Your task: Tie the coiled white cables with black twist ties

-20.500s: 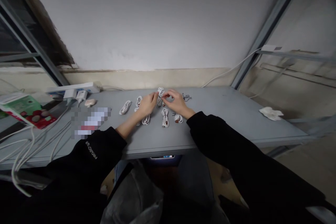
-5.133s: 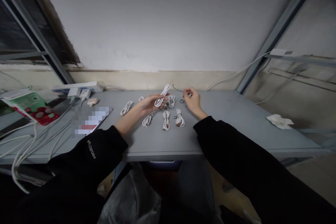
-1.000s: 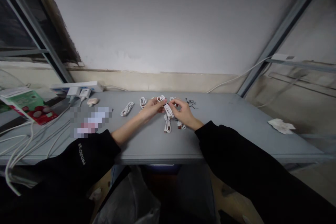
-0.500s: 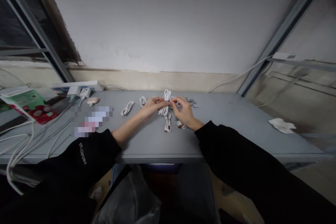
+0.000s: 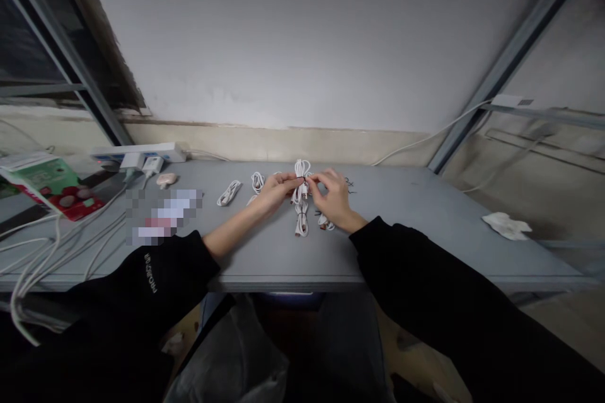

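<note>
Between my two hands, a coiled white cable (image 5: 301, 187) stands almost upright above the table, with a thin dark tie (image 5: 301, 177) at its middle. My left hand (image 5: 276, 194) pinches the coil from the left. My right hand (image 5: 333, 197) presses in from the right, its thumb and fingers at the same spot. Just below them lies a tied white cable bundle (image 5: 301, 225), and another (image 5: 324, 222) is partly hidden by my right hand. Further left rest two more bundles (image 5: 258, 182) (image 5: 229, 192). Loose dark ties (image 5: 349, 186) lie beyond my right hand.
All this lies on a grey table (image 5: 416, 233) against a wall. At the left are a power strip (image 5: 137, 152) with a plug, a green-and-red box (image 5: 51, 184), a pixelated patch (image 5: 164, 217) and loose white cables (image 5: 51, 262). A crumpled tissue (image 5: 507, 226) lies at the right.
The held coil has turned from tilted to nearly upright over the last second. My hands have drawn closer around its middle, and the dark tie now shows across it.
</note>
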Demonstrator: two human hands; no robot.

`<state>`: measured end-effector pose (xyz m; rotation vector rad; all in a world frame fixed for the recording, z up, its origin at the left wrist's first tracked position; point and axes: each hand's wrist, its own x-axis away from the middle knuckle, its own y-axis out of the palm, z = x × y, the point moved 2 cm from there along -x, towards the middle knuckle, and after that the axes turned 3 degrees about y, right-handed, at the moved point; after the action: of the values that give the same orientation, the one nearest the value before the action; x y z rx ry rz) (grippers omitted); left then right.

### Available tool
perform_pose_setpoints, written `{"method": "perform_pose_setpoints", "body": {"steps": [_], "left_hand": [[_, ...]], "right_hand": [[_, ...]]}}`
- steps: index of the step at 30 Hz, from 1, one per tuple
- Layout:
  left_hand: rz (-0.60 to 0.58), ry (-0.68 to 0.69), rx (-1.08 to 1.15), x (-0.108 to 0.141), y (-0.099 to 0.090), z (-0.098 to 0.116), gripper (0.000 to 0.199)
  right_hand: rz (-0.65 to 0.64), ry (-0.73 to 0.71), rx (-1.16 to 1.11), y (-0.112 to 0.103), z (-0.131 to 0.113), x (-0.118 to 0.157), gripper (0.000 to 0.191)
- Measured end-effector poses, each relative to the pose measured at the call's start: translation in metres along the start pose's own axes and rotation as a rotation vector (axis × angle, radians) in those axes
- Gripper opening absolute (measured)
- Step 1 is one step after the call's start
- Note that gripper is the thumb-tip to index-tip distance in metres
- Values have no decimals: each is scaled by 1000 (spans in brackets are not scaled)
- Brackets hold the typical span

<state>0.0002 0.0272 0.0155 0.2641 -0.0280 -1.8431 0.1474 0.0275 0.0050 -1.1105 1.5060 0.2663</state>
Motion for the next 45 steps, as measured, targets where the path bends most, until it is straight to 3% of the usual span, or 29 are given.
{"method": "perform_pose_setpoints", "body": {"steps": [10, 15, 21, 26, 31, 35, 45], "left_hand": [[-65, -98, 156, -3, -3, 2, 11], [-155, -93, 182, -6, -4, -3, 13], [-25, 43, -193, -2, -7, -5, 25], [86, 295, -472, 4, -7, 1, 17], [136, 320, -563, 4, -6, 0, 9], [147, 225, -431, 3, -4, 0, 9], [23, 26, 49, 3, 2, 7, 9]], "right_hand": [[-13, 37, -22, 2, 6, 2, 21], [-16, -2, -32, 3, 7, 3, 21], [-68, -63, 15, 4, 5, 2, 22], [-56, -84, 34, 2, 3, 1, 21], [-98, -34, 21, 3, 3, 1, 19], [-90, -23, 26, 2, 3, 0, 19], [-37, -52, 45, -2, 2, -1, 19]]}}
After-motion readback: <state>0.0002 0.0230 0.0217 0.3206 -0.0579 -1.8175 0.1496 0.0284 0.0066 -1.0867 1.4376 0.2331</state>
